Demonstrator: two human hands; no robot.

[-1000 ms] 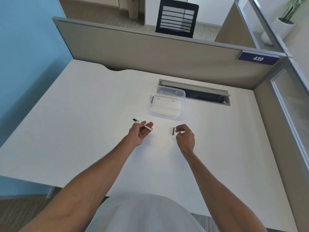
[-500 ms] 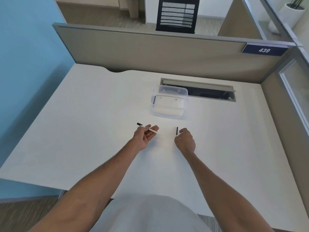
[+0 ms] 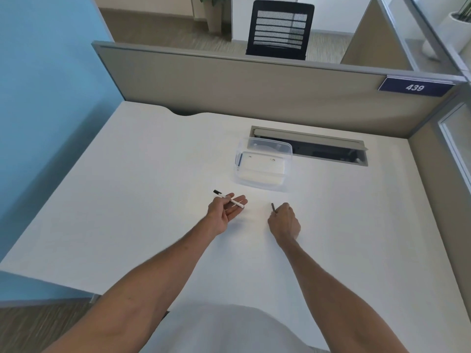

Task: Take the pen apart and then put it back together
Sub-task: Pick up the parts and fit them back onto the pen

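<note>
1. The desk (image 3: pixel 127 200) is white and spreads under both hands, reaching well past them on every side.
2. A grey partition (image 3: pixel 229 82) stands along the desk's far edge, well beyond the hands, with a "439" sign (image 3: pixel 415 87) up to the right.
3. A black chair (image 3: pixel 280 29) shows behind the partition.
4. A cable slot (image 3: pixel 328 151) is cut into the desk, beyond the right hand.
5. A clear tub (image 3: pixel 262 165) sits just beyond the gap between the hands, touching neither.
6. The left hand (image 3: pixel 224 212) lies palm up with the fingers loosely spread, not clenched.
7. The right hand (image 3: pixel 284 221) is turned knuckles up, its fingers curled shut and pinching a small dark piece.
8. The pen body (image 3: pixel 229 198), white with a black end, rests across the left hand's fingers; the black end pokes out to that hand's left.
9. The dark piece (image 3: pixel 273 207), thin and short, sticks out of the right hand on its left side, pointing away from the person. It is apart from the pen body, with bare desk between the hands.
</note>
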